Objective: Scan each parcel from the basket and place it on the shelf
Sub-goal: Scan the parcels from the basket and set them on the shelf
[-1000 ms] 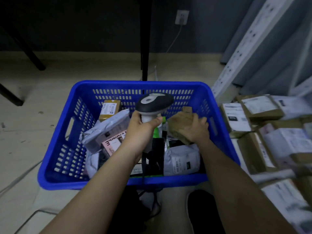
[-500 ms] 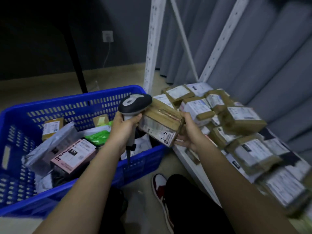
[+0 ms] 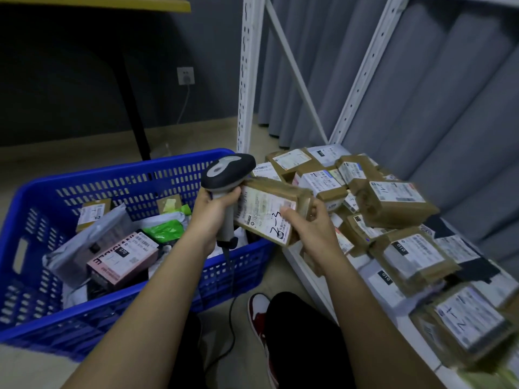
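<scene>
— Where's the parcel (image 3: 266, 213)?
— Gripped in the right hand (image 3: 306, 230), label up, long axis running left to right, above the shelf (image 3: 306, 265) front edge. The left hand (image 3: 213, 211) grips the scanner (image 3: 229, 175), head touching it.
— Room on the shelf?
— Crowded; the front edge looks freest.
— And the basket (image 3: 134, 175)?
— Left, still holding parcels.

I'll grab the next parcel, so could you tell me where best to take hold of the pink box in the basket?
Grip the pink box across its two long edges from above: its broad labelled face lies up and tilted, clear on top, while neighbouring bags crowd its ends.
</scene>
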`<state>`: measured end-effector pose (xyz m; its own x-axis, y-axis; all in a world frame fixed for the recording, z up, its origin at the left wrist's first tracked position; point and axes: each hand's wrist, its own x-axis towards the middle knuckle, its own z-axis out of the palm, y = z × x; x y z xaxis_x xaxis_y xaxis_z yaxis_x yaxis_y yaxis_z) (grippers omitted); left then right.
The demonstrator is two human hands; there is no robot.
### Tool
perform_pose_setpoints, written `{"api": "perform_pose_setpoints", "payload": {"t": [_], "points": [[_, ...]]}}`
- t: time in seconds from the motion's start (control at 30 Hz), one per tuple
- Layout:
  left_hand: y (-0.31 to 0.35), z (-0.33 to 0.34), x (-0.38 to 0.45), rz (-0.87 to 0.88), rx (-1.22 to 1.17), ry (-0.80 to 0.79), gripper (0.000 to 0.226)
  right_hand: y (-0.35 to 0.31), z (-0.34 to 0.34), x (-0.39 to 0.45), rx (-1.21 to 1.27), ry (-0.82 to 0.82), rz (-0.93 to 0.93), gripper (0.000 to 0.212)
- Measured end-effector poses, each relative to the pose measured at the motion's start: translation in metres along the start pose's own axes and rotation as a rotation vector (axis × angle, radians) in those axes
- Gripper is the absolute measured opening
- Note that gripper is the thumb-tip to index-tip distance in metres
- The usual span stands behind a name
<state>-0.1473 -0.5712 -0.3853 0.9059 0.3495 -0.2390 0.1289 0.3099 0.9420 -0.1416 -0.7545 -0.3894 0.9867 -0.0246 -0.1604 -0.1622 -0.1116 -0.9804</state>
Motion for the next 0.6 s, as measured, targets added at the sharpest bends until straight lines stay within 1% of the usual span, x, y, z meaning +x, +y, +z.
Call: {"api": "perform_pose_setpoints", "payload": {"t": [0.07,0.13,0.17,0.23,0.3,0.33,0.37,0.4,0.43,0.5,0.53,0.57,0.6], "points": [[0.0,0.001,-0.001,0.019,0.02,0.045,0.046,0.003,-0.003,0.004,0.075,0.065,-0.006,0.07],[0.001,0.001,-0.004,0.023,0.033,0.077,0.048,0.005,-0.003,0.008,0.13,0.086,-0.003,0.075],[0.001,0.001,-0.005,0.021,0.036,0.072,0.049,0.006,-0.001,0.008,0.182,0.065,0.012,0.072],[0.001,0.001,-0.008,0.003,0.024,0.027,0.048,0.01,0.006,0.009,0.264,-0.017,0.083,0.059],[0.002,0.001,-0.01,-0.018,-0.04,-0.049,0.047,0.015,0.016,0.01,0.265,-0.08,0.149,0.047],[0.003,0.0,-0.011,-0.026,-0.08,-0.079,0.046,0.016,0.02,0.009,0.256,-0.086,0.17,0.046],[0.004,0.0,-0.012,-0.026,-0.099,-0.095,0.044,0.017,0.024,0.009,0.247,-0.08,0.187,0.05],[0.005,-0.002,-0.013,-0.019,-0.095,-0.102,0.042,0.016,0.025,0.009,0.233,-0.071,0.2,0.055],[0.007,-0.004,-0.013,-0.01,-0.08,-0.105,0.04,0.016,0.026,0.01,0.195,-0.065,0.207,0.054],[0.01,-0.009,-0.014,0.004,-0.053,-0.113,0.036,0.016,0.023,0.013,0.134,-0.099,0.243,0.035],[0.01,-0.012,-0.015,0.007,-0.044,-0.117,0.034,0.017,0.021,0.014,0.137,-0.139,0.278,0.031],[0.011,-0.014,-0.015,0.003,-0.033,-0.113,0.032,0.018,0.019,0.015,0.141,-0.174,0.298,0.036],[0.012,-0.017,-0.014,0.003,-0.01,-0.101,0.031,0.02,0.019,0.017,0.131,-0.185,0.295,0.048]]}}
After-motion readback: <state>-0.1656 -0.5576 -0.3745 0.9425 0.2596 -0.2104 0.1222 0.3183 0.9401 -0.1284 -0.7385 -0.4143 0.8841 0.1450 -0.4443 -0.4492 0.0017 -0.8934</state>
